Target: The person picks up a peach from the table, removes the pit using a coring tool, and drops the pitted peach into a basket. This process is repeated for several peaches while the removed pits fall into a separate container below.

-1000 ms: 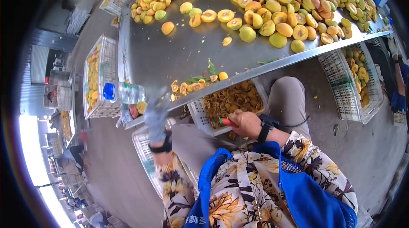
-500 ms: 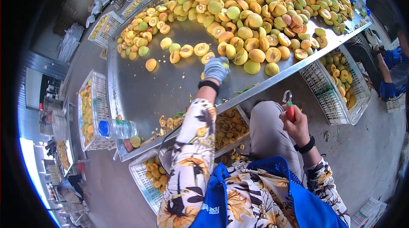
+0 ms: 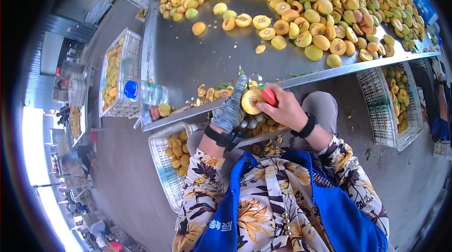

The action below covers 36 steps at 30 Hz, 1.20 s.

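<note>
The left hand [image 3: 230, 108], in a grey glove, is holding a halved yellow fruit [image 3: 252, 101] with its cut face showing, just over the near edge of the table [image 3: 188, 54]; its grip is closing around the fruit's side. The right hand [image 3: 288, 109], ungloved, is gripping a red-handled tool [image 3: 269, 95] narrowly, fingers wrapping the handle and thumb pressing near the fruit. The tool's metal end is probably lying at the fruit's upper side, though the view there is too poor to be sure.

On the table, a large heap of whole and halved fruit [image 3: 325, 16] is spreading across the far side, and small cut pieces [image 3: 212, 93] are lying along the near edge, beside the gloved hand. A clear bottle [image 3: 154, 93] with a blue cap is lying on its side at the left corner, near a cut fruit [image 3: 164, 109].

Below the table edge, a white crate [image 3: 165, 176] is holding fruit on the left, and another crate [image 3: 376, 110] is holding more on the right. At the far right, a co-worker's blue sleeve [image 3: 440, 129] is showing.
</note>
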Each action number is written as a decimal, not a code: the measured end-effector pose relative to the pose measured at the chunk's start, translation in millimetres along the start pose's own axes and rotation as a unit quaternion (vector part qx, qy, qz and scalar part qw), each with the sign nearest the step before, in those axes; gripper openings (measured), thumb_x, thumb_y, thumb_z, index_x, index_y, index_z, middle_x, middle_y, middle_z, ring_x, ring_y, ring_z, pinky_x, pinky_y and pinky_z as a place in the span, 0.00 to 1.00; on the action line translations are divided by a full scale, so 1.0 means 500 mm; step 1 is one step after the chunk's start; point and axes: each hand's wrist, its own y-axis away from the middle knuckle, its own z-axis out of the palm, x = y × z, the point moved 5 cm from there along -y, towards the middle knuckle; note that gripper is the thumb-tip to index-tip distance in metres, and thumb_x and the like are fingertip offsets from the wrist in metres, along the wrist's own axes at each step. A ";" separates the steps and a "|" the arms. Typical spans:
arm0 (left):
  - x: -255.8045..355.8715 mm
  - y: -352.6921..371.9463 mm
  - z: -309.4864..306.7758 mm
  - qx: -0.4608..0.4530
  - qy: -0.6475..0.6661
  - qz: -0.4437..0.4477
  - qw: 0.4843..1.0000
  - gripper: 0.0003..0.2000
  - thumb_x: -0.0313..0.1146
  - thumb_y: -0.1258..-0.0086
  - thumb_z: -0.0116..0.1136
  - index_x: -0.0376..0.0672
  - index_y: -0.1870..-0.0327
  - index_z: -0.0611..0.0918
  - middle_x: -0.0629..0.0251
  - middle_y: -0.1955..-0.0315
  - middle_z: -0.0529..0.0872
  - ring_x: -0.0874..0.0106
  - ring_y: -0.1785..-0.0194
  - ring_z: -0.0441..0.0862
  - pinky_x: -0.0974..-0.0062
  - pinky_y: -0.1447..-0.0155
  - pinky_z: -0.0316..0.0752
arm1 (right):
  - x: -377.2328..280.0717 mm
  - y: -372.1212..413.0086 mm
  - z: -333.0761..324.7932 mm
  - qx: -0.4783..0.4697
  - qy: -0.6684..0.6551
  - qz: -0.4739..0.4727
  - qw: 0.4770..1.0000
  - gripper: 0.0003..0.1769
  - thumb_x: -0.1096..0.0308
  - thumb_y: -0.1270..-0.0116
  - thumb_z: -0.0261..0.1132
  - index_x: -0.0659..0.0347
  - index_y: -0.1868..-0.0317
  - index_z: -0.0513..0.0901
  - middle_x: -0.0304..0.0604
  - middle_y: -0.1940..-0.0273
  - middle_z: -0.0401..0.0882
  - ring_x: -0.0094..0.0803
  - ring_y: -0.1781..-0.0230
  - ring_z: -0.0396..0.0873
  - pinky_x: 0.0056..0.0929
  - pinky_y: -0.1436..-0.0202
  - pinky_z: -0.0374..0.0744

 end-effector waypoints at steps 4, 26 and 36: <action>0.004 0.058 -0.023 0.032 -0.069 0.125 0.989 0.26 0.54 0.28 0.36 0.40 0.46 0.74 0.64 0.63 0.82 0.76 0.67 0.81 0.83 0.70 0.77 | -0.002 -0.006 0.043 -0.010 0.021 0.055 0.998 0.24 0.60 0.43 0.69 0.67 0.54 0.73 0.50 0.71 0.80 0.45 0.69 0.80 0.34 0.65 0.76; -0.002 0.102 -0.057 0.160 0.040 0.361 0.918 0.24 0.51 0.28 0.41 0.35 0.53 0.77 0.59 0.59 0.82 0.68 0.61 0.81 0.74 0.56 0.79 | -0.007 0.068 0.140 -0.090 0.055 0.037 0.994 0.11 0.73 0.44 0.61 0.66 0.63 0.68 0.60 0.77 0.73 0.60 0.72 0.74 0.43 0.71 0.71; 0.001 0.045 -0.072 -0.024 -0.014 0.127 0.992 0.26 0.53 0.32 0.48 0.33 0.66 0.80 0.53 0.73 0.84 0.63 0.75 0.82 0.73 0.69 0.79 | 0.028 0.100 0.157 -0.187 0.063 0.078 0.977 0.10 0.72 0.44 0.59 0.67 0.62 0.70 0.60 0.76 0.75 0.59 0.71 0.75 0.43 0.69 0.72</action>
